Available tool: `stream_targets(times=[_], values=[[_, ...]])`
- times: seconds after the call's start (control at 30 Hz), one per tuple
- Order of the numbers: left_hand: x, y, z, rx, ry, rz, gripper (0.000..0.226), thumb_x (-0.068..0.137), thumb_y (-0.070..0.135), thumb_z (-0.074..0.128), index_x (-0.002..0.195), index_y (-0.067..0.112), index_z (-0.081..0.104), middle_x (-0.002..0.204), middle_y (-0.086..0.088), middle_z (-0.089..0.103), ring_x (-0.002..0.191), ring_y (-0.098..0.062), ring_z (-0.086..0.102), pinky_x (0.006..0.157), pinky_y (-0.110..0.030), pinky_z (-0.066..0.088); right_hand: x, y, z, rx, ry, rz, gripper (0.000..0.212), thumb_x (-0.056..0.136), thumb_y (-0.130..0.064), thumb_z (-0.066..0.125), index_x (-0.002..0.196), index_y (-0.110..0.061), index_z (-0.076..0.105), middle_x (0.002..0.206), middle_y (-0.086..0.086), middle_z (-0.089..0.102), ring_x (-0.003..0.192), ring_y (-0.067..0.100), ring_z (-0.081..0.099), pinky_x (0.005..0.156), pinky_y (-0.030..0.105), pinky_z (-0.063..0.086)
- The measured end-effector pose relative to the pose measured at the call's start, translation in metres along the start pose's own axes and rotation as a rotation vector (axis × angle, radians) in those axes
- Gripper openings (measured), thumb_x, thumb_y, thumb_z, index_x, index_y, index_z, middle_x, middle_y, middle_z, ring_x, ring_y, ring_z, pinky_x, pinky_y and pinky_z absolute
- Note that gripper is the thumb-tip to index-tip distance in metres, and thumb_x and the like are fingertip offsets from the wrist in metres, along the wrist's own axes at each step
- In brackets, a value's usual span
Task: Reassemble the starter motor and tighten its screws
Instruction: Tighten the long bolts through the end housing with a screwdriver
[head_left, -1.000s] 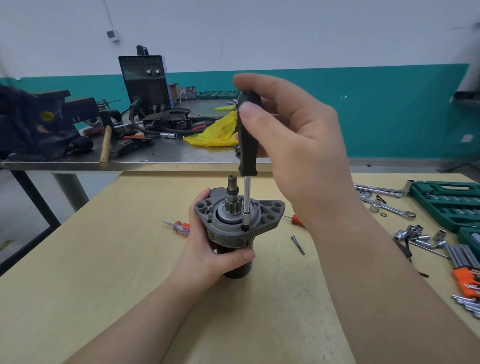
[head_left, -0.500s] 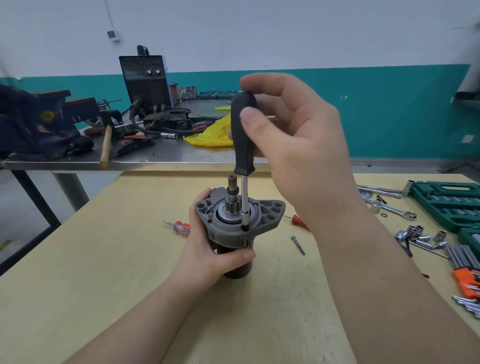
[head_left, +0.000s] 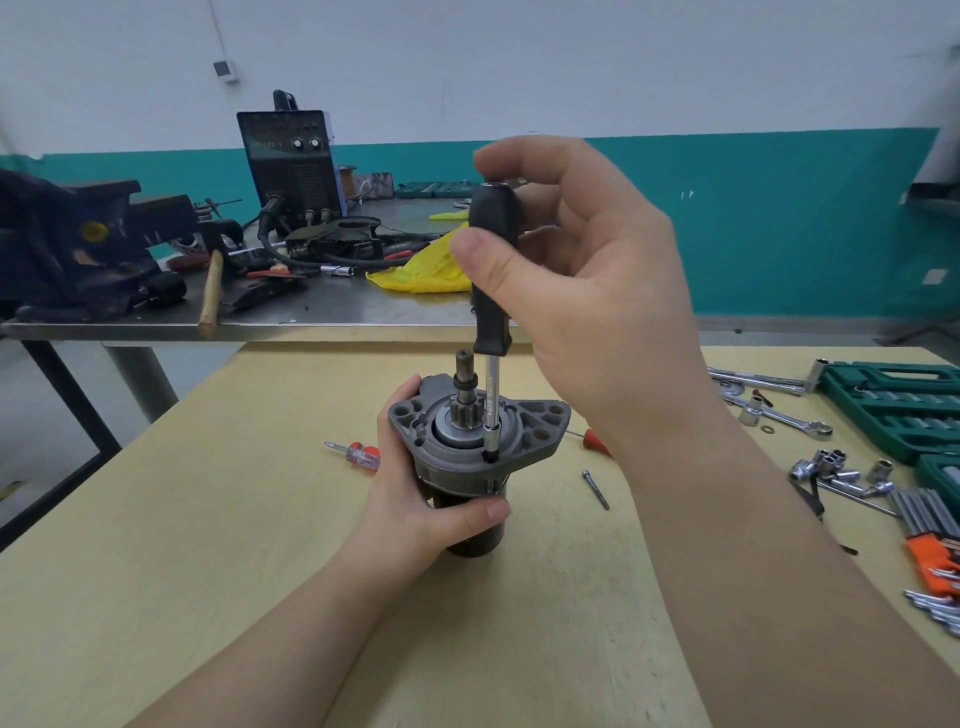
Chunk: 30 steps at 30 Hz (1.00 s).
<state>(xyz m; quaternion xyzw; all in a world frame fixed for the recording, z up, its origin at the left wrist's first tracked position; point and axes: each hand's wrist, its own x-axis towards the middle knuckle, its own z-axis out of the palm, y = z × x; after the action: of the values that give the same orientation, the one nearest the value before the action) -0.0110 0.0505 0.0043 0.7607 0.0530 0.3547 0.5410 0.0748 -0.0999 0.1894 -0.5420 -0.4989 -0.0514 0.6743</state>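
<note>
Head view: starter motor (head_left: 470, 457) upright near bench (head_left: 208, 571) middle, gripped by left hand (head_left: 415, 499). Right hand (head_left: 587, 291) pinching screwdriver (head_left: 491, 270), handle tilted more left than 1 s ago; probably mid-turn, tightening.

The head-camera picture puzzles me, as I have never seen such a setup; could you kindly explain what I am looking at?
It is shot from a camera worn on a person's head, looking down at their own hands. The left hand grips a starter motor standing upright on a wooden table. The right hand holds a black-handled driver, its tip set in the motor's flange. A loose bolt, a small red screwdriver, sockets and wrenches lie around.
</note>
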Motion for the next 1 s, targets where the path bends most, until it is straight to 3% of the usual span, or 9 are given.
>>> stream_targets(times=[0.1,0.2,0.27,0.43,0.53,0.6,0.67,0.87,1.0], values=[[0.0003,0.0008,-0.0007,0.004,0.001,-0.001,0.125,0.060,0.051,0.102,0.156,0.055,0.022,0.153,0.017,0.055,0.144,-0.011,0.054,0.109,-0.021,0.048,0.0000,0.0003,-0.0003,0.026,0.004,0.009,0.017,0.097,-0.022,0.075,0.112,-0.030,0.073,0.092,-0.011,0.073,0.086,0.019,0.071,0.085,0.052,0.063],[-0.0001,-0.0007,-0.0018,0.018,0.000,0.006,0.124,0.061,0.044,0.100,0.156,0.056,0.021,0.153,0.017,0.055,0.144,-0.011,0.054,0.110,-0.032,0.044,-0.0015,0.0007,-0.0024,0.173,-0.027,0.080,0.020,0.101,-0.018,0.060,0.114,-0.026,0.073,0.101,0.007,0.077,0.095,0.031,0.076,0.085,0.053,0.066],[-0.0002,-0.0015,-0.0020,0.022,-0.002,0.005,0.123,0.062,0.041,0.099,0.155,0.059,0.022,0.152,0.018,0.055,0.144,-0.010,0.054,0.109,-0.025,0.047,-0.0020,-0.0006,-0.0021,0.169,-0.037,0.077,0.020,0.101,-0.016,0.061,0.115,-0.027,0.071,0.102,0.008,0.078,0.093,0.029,0.078,0.083,0.052,0.066],[0.0005,-0.0015,-0.0003,0.015,-0.007,0.013,0.119,0.063,0.037,0.098,0.153,0.062,0.023,0.151,0.022,0.055,0.142,-0.007,0.054,0.105,-0.010,0.044,-0.0006,-0.0019,0.0019,-0.006,0.005,-0.006,0.023,0.095,-0.021,0.080,0.113,-0.033,0.072,0.086,-0.019,0.069,0.082,0.015,0.068,0.084,0.048,0.062],[0.0005,-0.0018,-0.0007,0.012,-0.010,0.016,0.119,0.064,0.035,0.097,0.153,0.060,0.023,0.149,0.021,0.057,0.141,-0.008,0.055,0.105,-0.011,0.045,-0.0016,-0.0033,-0.0001,0.097,-0.018,0.032,0.019,0.100,-0.022,0.067,0.116,-0.029,0.074,0.091,-0.011,0.073,0.095,0.029,0.072,0.091,0.055,0.061],[0.0005,-0.0026,-0.0013,0.012,-0.016,0.014,0.121,0.064,0.035,0.097,0.155,0.058,0.022,0.149,0.020,0.057,0.140,-0.008,0.056,0.104,-0.011,0.046,-0.0027,-0.0038,-0.0022,0.177,-0.045,0.080,0.026,0.100,-0.020,0.057,0.120,-0.026,0.073,0.101,-0.001,0.077,0.102,0.030,0.073,0.091,0.059,0.062],[0.0006,-0.0031,-0.0014,0.009,-0.015,0.010,0.121,0.063,0.035,0.097,0.155,0.059,0.021,0.149,0.021,0.057,0.140,-0.008,0.056,0.104,-0.011,0.046,-0.0035,-0.0052,-0.0032,0.175,-0.060,0.080,0.027,0.100,-0.016,0.058,0.123,-0.025,0.072,0.104,0.004,0.078,0.097,0.027,0.076,0.085,0.057,0.065],[-0.0003,-0.0034,-0.0005,0.016,-0.005,-0.003,0.121,0.063,0.038,0.098,0.154,0.062,0.022,0.148,0.025,0.056,0.139,-0.002,0.055,0.103,-0.008,0.044,-0.0008,-0.0037,-0.0010,-0.044,0.005,0.000,0.025,0.093,-0.025,0.082,0.113,-0.036,0.072,0.087,-0.024,0.069,0.081,0.009,0.067,0.087,0.042,0.063],[-0.0008,-0.0025,-0.0019,0.016,-0.008,-0.011,0.124,0.063,0.046,0.100,0.157,0.057,0.020,0.151,0.022,0.055,0.141,-0.004,0.055,0.104,-0.018,0.050,-0.0014,-0.0034,0.0000,0.064,-0.016,0.057,0.024,0.100,-0.026,0.063,0.121,-0.032,0.073,0.095,-0.017,0.073,0.091,0.025,0.071,0.092,0.054,0.062]])
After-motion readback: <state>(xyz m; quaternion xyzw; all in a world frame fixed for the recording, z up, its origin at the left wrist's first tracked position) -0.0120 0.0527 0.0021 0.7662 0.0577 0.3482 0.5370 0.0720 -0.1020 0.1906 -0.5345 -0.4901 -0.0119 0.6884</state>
